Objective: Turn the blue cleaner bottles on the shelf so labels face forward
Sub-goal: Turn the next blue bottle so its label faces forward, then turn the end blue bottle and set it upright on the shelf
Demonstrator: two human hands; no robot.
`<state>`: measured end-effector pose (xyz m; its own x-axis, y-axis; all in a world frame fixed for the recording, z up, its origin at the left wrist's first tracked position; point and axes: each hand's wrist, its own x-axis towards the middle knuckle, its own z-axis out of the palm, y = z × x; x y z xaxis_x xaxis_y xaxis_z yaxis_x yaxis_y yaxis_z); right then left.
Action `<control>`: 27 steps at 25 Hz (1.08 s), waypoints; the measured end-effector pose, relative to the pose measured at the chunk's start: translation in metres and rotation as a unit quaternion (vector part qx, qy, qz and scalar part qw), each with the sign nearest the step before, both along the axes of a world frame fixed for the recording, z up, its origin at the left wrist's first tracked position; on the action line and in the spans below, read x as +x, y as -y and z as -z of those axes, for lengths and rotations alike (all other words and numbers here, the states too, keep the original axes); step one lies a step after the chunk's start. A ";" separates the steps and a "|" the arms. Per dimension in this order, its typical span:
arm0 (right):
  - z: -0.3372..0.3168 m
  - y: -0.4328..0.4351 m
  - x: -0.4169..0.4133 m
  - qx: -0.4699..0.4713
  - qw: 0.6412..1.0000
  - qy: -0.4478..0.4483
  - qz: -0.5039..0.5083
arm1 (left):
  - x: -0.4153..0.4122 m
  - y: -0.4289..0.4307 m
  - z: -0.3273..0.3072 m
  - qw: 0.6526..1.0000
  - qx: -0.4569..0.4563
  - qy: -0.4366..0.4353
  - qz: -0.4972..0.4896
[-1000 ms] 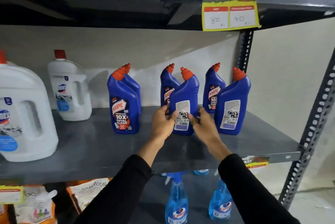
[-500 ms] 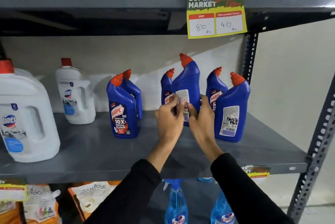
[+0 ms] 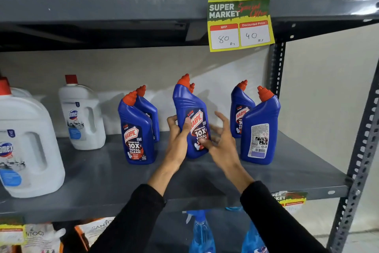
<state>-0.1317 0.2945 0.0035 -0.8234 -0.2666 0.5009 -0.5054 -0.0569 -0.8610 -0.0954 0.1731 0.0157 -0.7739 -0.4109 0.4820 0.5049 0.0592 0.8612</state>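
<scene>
Grey metal shelf (image 3: 86,172) seen from the front. At far left stands a large white jug (image 3: 26,142) with a red cap, and behind it to the right a smaller white jug (image 3: 82,115), both labelled Domex. Next comes a pair of blue bottles: the front-left bottle (image 3: 136,131) stands upright with its Harpic label facing forward, and the bottle behind it (image 3: 149,113) is mostly hidden, so its label cannot be read. At centre, the middle bottle (image 3: 192,123) is tilted with its red nozzle leaning left, its front label turned toward the viewer and its base at the shelf surface; only the red cap of another bottle (image 3: 192,87) shows just behind its neck. The left hand (image 3: 178,140) wraps the bottle's left side, thumb pressed on the label, a closed grip on the bottle. The right hand (image 3: 220,140) is spread, fingers splayed apart, with only the thumb tip touching the lower label. To the right, the rear-right bottle (image 3: 241,109) shows its front label, while the front-right bottle (image 3: 260,129) stands upright with its white back label and barcode facing forward. A yellow price tag (image 3: 240,24) hangs from the upper shelf edge (image 3: 102,8). Below, two spray bottles (image 3: 202,232) of blue liquid are partly visible.
</scene>
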 end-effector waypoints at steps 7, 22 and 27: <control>0.005 0.011 -0.006 0.014 0.998 0.000 0.065 | -0.015 0.018 0.009 0.998 -0.041 0.039 -0.026; -0.012 -0.045 0.013 -0.013 0.970 -0.130 0.203 | -0.002 -0.017 0.014 0.929 -0.249 -0.090 -0.259; -0.027 -0.105 -0.015 -0.080 0.925 -0.175 0.328 | -0.021 -0.087 0.003 0.931 -0.310 -0.142 -0.129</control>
